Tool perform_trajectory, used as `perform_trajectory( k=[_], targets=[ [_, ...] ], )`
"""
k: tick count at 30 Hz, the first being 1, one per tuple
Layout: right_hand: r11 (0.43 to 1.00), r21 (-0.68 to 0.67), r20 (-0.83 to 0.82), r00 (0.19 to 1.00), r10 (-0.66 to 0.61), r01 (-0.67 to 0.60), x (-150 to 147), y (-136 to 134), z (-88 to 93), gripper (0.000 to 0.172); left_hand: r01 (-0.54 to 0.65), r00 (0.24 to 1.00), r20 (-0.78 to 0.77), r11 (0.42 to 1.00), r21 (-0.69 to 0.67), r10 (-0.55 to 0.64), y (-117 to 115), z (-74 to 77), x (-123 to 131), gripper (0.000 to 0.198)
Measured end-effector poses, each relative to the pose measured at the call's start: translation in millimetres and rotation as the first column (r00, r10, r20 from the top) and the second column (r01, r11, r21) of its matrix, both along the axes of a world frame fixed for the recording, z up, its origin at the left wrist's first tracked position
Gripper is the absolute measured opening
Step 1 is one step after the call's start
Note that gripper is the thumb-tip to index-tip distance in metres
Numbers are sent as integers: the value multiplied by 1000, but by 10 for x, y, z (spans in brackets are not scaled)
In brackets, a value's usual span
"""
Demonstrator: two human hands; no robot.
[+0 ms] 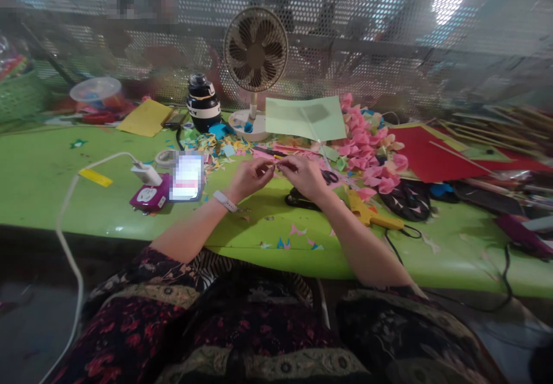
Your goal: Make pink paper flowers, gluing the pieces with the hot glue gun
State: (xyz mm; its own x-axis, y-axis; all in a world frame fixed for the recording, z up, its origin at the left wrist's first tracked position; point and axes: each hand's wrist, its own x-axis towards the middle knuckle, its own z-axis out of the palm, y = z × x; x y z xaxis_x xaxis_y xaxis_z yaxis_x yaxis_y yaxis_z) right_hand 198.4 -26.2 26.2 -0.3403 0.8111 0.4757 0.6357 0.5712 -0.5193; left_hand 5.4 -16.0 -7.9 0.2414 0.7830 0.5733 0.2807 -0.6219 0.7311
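Note:
My left hand (pixel 252 177) and my right hand (pixel 303 175) meet over the green table (pixel 242 228), thumbs and fingertips pinched close together. Whatever lies between the fingertips is too small to make out. Just under my right hand lies a black stapler (pixel 298 201), partly covered by that hand and forearm. Dark scissor handles (pixel 330 175) show beside the right wrist. Behind the hands are small paper scraps (pixel 228 151) in several colours. A garland of pink paper petals (pixel 367 148) runs down to the right of my right hand.
A yellow glue gun (pixel 375 214) lies right of my right forearm. To the left are a lit phone (pixel 186 178), a purple socket block (pixel 150 197) and a white cable (pixel 64 217). A fan (pixel 256 50), a black bottle (pixel 204 105) and red paper (pixel 436 156) stand or lie farther back.

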Motion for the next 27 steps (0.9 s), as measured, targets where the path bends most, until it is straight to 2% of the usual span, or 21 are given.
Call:
perform_trajectory(
  k=[9, 14, 17, 20, 27],
  targets=[
    [1000, 13, 42, 999, 2, -2, -9, -4, -11, 20, -36, 992, -114, 995, 95, 47, 27, 19, -8, 18],
    [1000, 6, 27, 999, -24, 24, -5, -7, -2, 18, -32, 989, -139, 992, 125, 49, 27, 27, -14, 20],
    [999, -36, -47, 999, -22, 20, 15, 19, 6, 23, 2, 992, -128, 995, 101, 10, 36, 9, -19, 23],
    [994, -101, -112, 993, 37, -48, 64, 68, 18, 30, 34, 994, -106, 998, 51, -28, 44, -10, -24, 24],
    [961, -225, -74, 987, 145, -159, 135, 100, 55, 27, 136, 991, -6, 986, -93, -137, 31, 1, -29, 22]
  ],
)
